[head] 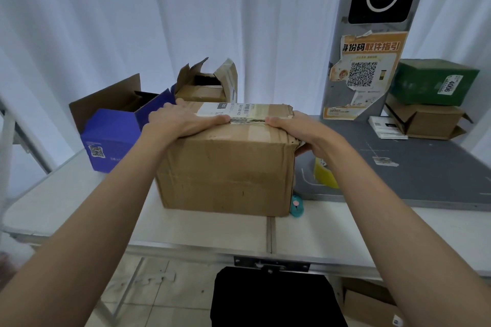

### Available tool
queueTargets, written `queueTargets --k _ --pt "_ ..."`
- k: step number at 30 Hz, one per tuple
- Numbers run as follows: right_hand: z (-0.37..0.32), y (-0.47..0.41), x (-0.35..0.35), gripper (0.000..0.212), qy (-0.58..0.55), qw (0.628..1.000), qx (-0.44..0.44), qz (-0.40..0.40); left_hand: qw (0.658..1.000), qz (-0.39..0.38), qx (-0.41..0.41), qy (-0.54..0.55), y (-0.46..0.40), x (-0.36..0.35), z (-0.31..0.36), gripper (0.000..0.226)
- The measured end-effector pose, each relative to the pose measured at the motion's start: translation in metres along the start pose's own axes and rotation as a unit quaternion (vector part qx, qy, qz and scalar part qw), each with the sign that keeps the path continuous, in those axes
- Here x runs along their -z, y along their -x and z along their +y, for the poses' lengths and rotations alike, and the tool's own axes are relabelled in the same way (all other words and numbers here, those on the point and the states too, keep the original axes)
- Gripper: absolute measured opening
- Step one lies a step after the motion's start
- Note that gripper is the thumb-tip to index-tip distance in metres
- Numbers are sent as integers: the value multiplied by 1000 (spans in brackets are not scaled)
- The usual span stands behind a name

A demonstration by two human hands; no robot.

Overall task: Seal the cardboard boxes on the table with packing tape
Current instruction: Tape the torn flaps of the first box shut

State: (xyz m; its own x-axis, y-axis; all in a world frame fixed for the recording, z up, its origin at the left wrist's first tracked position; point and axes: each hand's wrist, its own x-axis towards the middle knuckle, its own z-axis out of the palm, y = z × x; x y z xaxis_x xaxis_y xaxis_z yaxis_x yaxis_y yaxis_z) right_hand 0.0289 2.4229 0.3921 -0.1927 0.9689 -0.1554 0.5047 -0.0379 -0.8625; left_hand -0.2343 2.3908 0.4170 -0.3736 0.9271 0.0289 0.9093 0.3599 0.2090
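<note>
Center frame: left hand [183, 121] & right hand [300, 131], fingers flat, press brown box [225, 164] flaps closed; no new tape yet, yellow tape roll [325, 174] right, two boxes open upper left.

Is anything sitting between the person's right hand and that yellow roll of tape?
Nothing visible. The right hand rests on the brown box's right top edge, and the yellow tape roll sits on the table just below it, partly hidden behind that forearm.
</note>
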Motion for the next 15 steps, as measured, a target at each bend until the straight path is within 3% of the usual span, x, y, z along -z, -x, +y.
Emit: queueTargets --k 6,12,15 --pt "3 -1 -2 24 -38 999 -1 8 999 -24 22 38 -23 2 -14 126" --pt "5 -3 -2 27 -45 999 -6 30 987 -78 -39 132 -44 8 -48 78" --pt "7 -3 -1 42 -43 999 -13 21 981 -100 -45 158 -47 6 -54 72"
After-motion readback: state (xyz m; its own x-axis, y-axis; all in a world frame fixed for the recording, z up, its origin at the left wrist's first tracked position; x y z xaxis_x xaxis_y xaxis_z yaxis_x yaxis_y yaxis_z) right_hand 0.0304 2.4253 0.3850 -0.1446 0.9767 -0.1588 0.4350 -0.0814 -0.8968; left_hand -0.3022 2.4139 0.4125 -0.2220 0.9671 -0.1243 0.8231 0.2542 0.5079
